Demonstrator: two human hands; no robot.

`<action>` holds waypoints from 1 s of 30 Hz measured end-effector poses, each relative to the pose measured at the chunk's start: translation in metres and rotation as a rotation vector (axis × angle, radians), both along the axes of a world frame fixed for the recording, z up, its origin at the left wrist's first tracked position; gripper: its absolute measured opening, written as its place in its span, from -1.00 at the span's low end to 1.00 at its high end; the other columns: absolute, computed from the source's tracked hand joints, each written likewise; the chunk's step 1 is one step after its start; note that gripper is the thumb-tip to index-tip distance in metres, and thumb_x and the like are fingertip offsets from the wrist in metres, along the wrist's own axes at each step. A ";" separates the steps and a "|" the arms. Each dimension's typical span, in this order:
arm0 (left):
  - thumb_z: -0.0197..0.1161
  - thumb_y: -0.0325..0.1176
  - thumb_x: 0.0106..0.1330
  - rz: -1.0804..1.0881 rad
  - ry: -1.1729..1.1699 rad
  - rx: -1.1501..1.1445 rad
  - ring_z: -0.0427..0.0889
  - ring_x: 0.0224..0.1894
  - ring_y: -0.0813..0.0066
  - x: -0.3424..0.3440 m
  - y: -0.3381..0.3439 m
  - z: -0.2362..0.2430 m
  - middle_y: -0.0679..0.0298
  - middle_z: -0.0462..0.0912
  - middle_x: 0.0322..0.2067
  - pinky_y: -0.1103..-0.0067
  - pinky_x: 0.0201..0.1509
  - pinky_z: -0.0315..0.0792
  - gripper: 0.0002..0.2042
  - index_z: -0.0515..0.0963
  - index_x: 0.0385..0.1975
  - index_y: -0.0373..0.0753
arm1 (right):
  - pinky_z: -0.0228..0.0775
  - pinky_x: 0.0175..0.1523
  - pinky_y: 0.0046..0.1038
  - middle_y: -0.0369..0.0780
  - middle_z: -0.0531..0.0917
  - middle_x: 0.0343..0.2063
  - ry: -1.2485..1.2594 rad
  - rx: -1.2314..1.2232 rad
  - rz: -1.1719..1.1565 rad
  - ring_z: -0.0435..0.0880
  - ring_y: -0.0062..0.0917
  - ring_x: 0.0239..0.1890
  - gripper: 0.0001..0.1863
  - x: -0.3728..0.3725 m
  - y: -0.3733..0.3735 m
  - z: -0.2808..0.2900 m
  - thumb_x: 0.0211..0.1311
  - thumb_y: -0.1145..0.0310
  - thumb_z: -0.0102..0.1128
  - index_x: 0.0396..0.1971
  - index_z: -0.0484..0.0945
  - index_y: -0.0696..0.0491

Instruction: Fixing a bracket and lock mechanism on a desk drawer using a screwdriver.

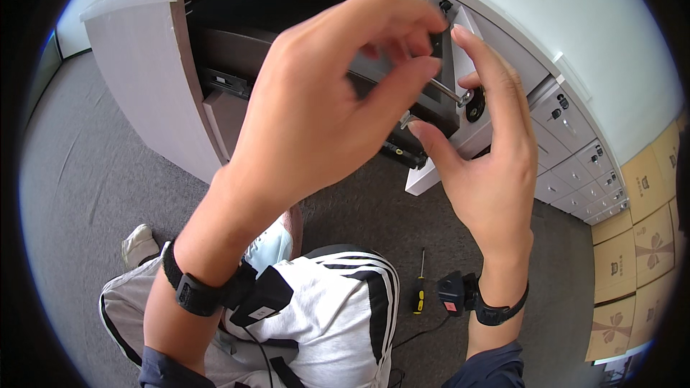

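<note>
My left hand (320,111) is raised over the dark drawer (237,42) of a pale cabinet, fingers loosely curled and thumb apart, with nothing visible in its grip. My right hand (489,165) is beside the pale drawer front (420,181), fingers and thumb spread. Its middle fingertip is close to a black lock (474,109) with a shiny metal rod (445,89) reaching from it, partly behind my left hand. My right thumb is by a small light metal piece at the drawer’s side; whether it touches cannot be told. A black slide rail (226,82) shows at the left.
A yellow-black screwdriver (419,300) lies on the grey carpet (86,179) by my legs (338,294). Pale cabinets (568,147) with several keyed locks line the right wall. Cardboard boxes (614,266) are stacked at the far right. Black wrist devices with cables are on both forearms.
</note>
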State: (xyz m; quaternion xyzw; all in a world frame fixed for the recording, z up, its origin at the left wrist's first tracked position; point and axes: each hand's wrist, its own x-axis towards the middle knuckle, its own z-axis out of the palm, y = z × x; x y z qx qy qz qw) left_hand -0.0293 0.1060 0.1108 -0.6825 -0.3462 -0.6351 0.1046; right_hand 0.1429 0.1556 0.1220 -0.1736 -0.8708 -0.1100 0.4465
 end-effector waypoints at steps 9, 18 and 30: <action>0.30 -0.46 0.01 0.216 0.048 0.045 0.63 -0.48 0.24 0.012 0.015 0.016 0.12 0.63 -0.50 0.51 -0.38 0.49 -0.85 0.57 -0.41 -0.33 | 0.41 -0.06 -0.44 -0.20 0.58 -0.07 0.008 0.009 -0.024 0.52 -0.45 -0.21 -0.23 0.001 0.004 -0.002 -0.20 0.47 0.44 0.16 0.37 0.10; 0.31 -0.44 0.10 0.184 -0.081 -0.083 0.58 -0.41 0.64 0.031 0.016 0.006 0.30 0.67 -0.47 0.70 -0.22 0.46 -0.85 0.65 -0.32 -0.28 | 0.41 0.00 -0.43 -0.19 0.58 -0.07 0.030 -0.017 -0.027 0.58 -0.43 -0.12 -0.18 0.006 0.004 -0.003 -0.29 0.66 0.38 0.17 0.39 0.03; 0.31 -0.43 0.12 0.070 -0.187 -0.084 0.56 -0.41 0.68 0.037 0.019 0.000 0.35 0.68 -0.47 0.73 -0.23 0.41 -0.81 0.65 -0.27 -0.27 | 0.41 0.02 -0.44 -0.22 0.61 -0.09 0.070 0.020 -0.025 0.58 -0.49 -0.12 -0.19 0.006 0.008 -0.006 -0.28 0.67 0.37 0.16 0.40 0.02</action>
